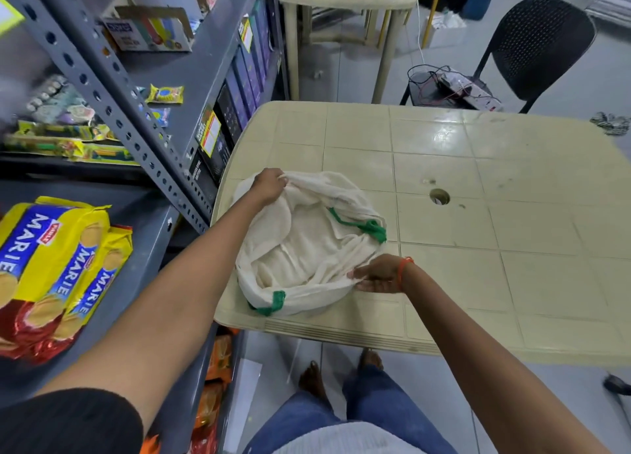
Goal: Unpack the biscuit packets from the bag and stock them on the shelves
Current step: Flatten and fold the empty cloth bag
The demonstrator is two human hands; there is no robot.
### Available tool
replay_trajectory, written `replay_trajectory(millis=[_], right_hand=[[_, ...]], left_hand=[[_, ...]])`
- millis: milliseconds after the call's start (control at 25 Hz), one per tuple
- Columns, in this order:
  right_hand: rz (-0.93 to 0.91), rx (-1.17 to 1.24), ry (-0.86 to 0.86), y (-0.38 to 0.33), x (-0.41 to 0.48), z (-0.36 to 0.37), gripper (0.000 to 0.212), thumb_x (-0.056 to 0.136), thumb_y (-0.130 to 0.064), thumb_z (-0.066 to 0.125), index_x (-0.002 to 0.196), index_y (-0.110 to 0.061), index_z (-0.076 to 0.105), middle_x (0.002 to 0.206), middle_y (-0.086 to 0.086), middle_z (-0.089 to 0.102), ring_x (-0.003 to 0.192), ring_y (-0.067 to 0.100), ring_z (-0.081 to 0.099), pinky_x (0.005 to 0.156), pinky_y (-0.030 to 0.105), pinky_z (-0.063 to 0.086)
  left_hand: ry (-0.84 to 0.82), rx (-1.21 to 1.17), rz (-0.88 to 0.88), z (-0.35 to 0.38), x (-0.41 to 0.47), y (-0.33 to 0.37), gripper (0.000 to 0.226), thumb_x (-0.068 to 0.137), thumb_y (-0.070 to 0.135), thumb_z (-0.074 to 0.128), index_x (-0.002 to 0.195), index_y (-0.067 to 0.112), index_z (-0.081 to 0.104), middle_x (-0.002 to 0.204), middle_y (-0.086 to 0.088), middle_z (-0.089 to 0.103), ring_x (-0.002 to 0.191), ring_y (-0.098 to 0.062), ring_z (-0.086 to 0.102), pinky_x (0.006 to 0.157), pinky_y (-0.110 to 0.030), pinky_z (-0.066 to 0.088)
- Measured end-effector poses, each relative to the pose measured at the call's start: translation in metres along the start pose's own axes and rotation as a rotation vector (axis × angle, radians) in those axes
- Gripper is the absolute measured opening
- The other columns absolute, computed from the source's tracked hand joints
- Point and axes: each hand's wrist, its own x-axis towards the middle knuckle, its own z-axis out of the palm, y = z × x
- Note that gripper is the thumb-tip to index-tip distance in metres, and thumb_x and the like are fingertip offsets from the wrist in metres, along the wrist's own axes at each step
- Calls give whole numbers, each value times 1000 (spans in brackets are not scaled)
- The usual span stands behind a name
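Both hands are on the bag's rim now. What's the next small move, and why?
Probably flatten and fold the cloth bag: left hand and right hand hold its rim open, no packets show inside, and Marie packets already lie on the shelf.

The yellow biscuit packets (58, 269) lying on the grey shelf (150, 248) read "MARIE" in white on blue bands. Small red tags above that word are too small to read surely. Labels on the dark boxes (218, 139) higher on the shelf are blurred.
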Motion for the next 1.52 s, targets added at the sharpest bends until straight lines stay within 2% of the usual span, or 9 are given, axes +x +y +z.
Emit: replay_trajectory(millis=[200,520,720,880,1000,1080,1200,1360,1520], right_hand=[[-345,-336,240,-85,-45,-6,15,80,6,67,74,-3,56,79,16,60,66,26,63,55,31,61],[-589,-738,757,-205,-130,-82,19,88,1,53,103,5,64,123,23,63,114,36,61,77,28,60],[-755,-459,1216,-233,-167,-130,28,91,-3,48,114,4,60,124,27,60,116,40,56,96,42,47],[-1055,333,902,-262,-185,-130,36,89,6,41,120,0,58,126,20,58,112,34,59,95,41,52],[-1171,599,855,-257,-186,-128,43,85,10,34,117,-3,59,110,13,61,95,22,57,79,28,54],[-1137,477,836,-232,-168,-140,42,86,8,36,118,-3,61,112,15,62,97,25,59,72,23,51],[-609,-366,745,-179,-128,-162,31,94,-13,45,120,-5,62,116,16,66,104,22,66,88,28,51],[-38,-708,538,-109,-77,-181,25,95,-4,41,77,3,58,45,11,60,27,13,54,30,17,43],[90,-700,429,-81,-61,-193,16,92,-2,46,80,2,57,69,15,60,46,19,60,45,23,54]], left_hand=[[-55,274,112,-36,-13,45,19,80,19,71,91,3,69,85,-14,61,86,-27,59,58,-28,38],[544,805,74,-137,-37,141,26,90,2,47,111,-7,60,117,-26,62,109,-44,60,88,-47,51],[567,-179,-177,-217,-43,164,35,95,5,34,123,-5,52,119,-27,64,71,-33,69,58,-46,55],[720,-872,33,-243,-57,207,39,92,3,30,127,9,45,123,-16,57,101,-31,63,65,-47,56],[731,-876,91,-227,-71,205,26,90,5,32,90,20,53,90,-8,59,70,-18,62,56,-31,58],[615,-540,8,-203,-81,174,29,92,3,37,72,20,50,72,-4,49,50,-12,53,39,-16,47],[161,397,-293,-161,-94,108,26,92,-4,42,111,-3,61,107,-22,66,77,-27,62,57,-25,52],[-465,502,-754,-83,-108,32,46,99,6,21,138,-16,33,147,-28,39,135,-40,41,106,-39,39],[-648,431,-931,-45,-107,-5,41,100,8,27,128,-17,46,141,-11,54,133,-21,49,90,-30,47]])
